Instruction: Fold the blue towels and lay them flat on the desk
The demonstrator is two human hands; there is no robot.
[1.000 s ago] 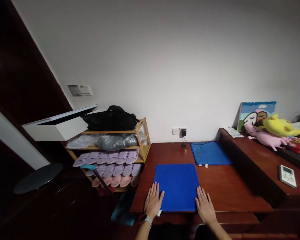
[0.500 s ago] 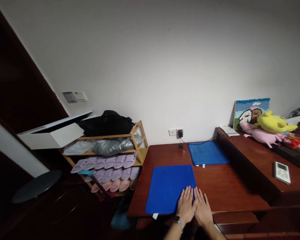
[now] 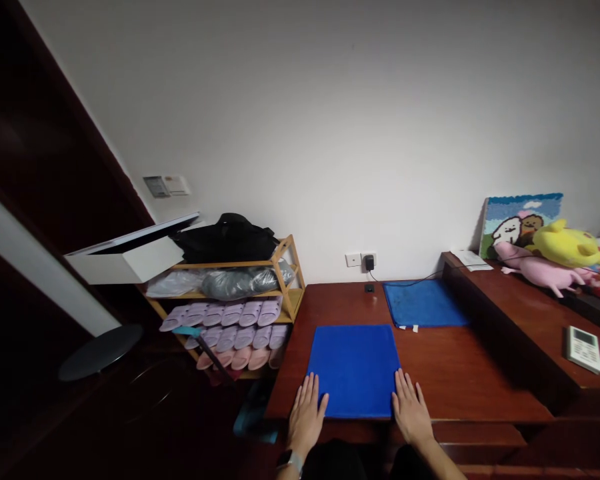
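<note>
A blue cloth (image 3: 354, 370) lies spread flat near the front edge of the brown wooden table (image 3: 330, 303). My left hand (image 3: 306, 413), with a watch on its wrist, rests flat over the cloth's left edge near the front corner. At the opposite edge, my right hand (image 3: 411, 408) lies flat with the fingers stretched out, touching the cloth's right border. Neither hand grips anything. Farther back lies a second blue cloth (image 3: 425, 304), apart from both hands.
Left of the table stands a wooden rack (image 3: 294, 293) with several slippers (image 3: 233, 312), a black bag (image 3: 225, 240) and a white box (image 3: 130, 263). On the raised surface at right are plush toys (image 3: 573, 247) and a remote control (image 3: 584, 349). A plugged-in charger (image 3: 369, 263) trails a cable.
My left hand has moved from beside my right hand to the cloth's left edge. The cloth's white tag no longer shows at the front. The view has shifted slightly.
</note>
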